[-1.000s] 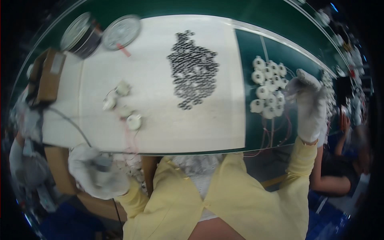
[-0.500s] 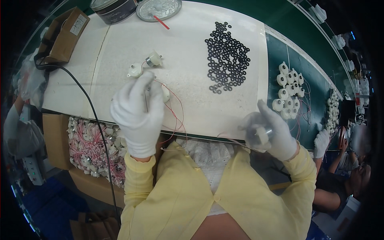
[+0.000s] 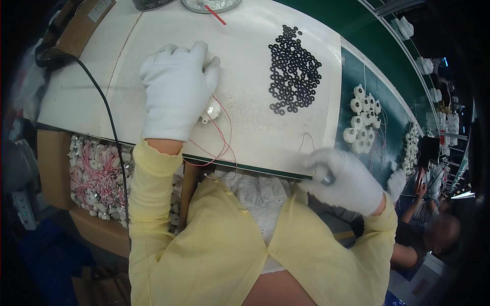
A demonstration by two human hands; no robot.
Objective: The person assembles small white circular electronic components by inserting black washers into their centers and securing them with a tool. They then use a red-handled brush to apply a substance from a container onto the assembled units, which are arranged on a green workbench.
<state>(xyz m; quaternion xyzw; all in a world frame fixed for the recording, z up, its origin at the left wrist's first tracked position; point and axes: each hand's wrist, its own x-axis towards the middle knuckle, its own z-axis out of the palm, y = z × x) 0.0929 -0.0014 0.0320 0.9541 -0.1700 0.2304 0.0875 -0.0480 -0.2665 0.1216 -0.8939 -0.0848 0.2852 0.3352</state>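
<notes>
My left hand (image 3: 176,89), in a white glove, is over the table with its fingers bent down. Between its thumb and forefinger shows a bit of a small cream gear motor (image 3: 207,62); the hand hides the rest. Beside the wrist lies another gear motor (image 3: 212,109), its red and white wires trailing over the table's front edge. My right hand (image 3: 344,181), gloved too, is closed at that edge around a gear motor with a silvery body (image 3: 326,178), mostly hidden in the fingers. A thin red wire (image 3: 307,136) rises beyond it.
Many black rings (image 3: 295,71) are spread at the table's far middle. Several gear motors with black centres (image 3: 363,120) stand on the green surface at right. A carton of wired motors (image 3: 97,178) sits lower left; a black cable (image 3: 104,99) crosses there. Another person's gloved hand (image 3: 396,183) is at right.
My left hand has moved away from me and come down over the motors on the table. My right hand has turned, fingers now leftward, covering more of its motor. The view has shifted slightly.
</notes>
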